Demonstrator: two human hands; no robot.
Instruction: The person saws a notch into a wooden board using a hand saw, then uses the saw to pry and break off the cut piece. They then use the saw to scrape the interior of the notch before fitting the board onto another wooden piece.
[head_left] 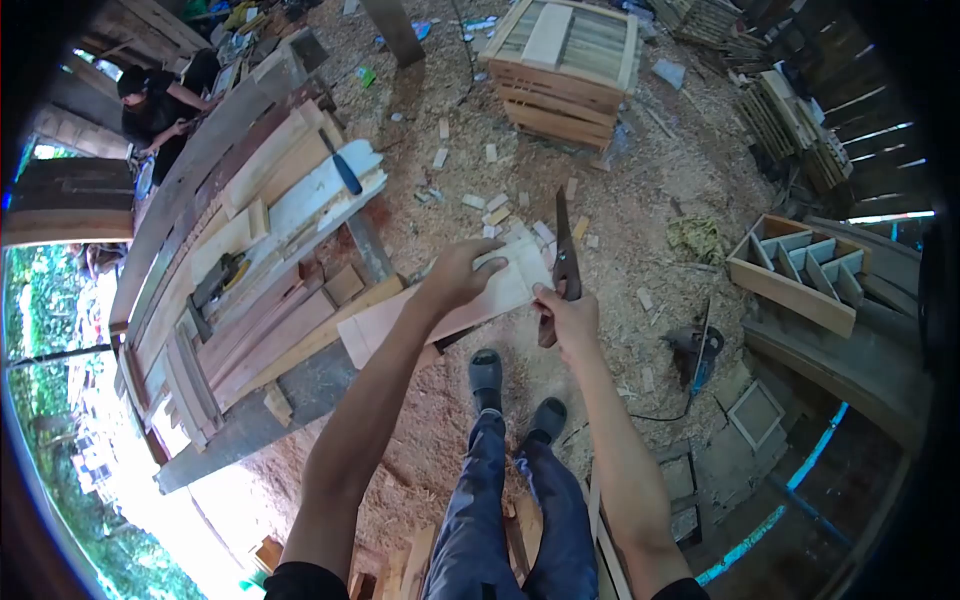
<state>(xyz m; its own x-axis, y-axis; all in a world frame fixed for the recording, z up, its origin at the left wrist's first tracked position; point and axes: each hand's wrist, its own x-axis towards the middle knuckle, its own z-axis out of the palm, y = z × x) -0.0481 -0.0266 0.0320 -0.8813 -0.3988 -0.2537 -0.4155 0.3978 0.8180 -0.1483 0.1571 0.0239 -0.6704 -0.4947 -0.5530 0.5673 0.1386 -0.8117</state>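
Observation:
A pale flat board lies across the right edge of the workbench, its far end sticking out over the floor. My left hand rests on the board's upper side, fingers bent against its face. In my right hand is the handle of a handsaw, its dark blade pointing up and away, close beside the board's right end. The fingers of my right hand are wrapped round the handle, near the board's corner. Faint lines cross the board near that end.
The workbench at left carries planks, a chisel and a clamp-like tool. A person sits beyond it. A slatted crate stands ahead, a divided box at right. A power tool and wood offcuts lie on the floor.

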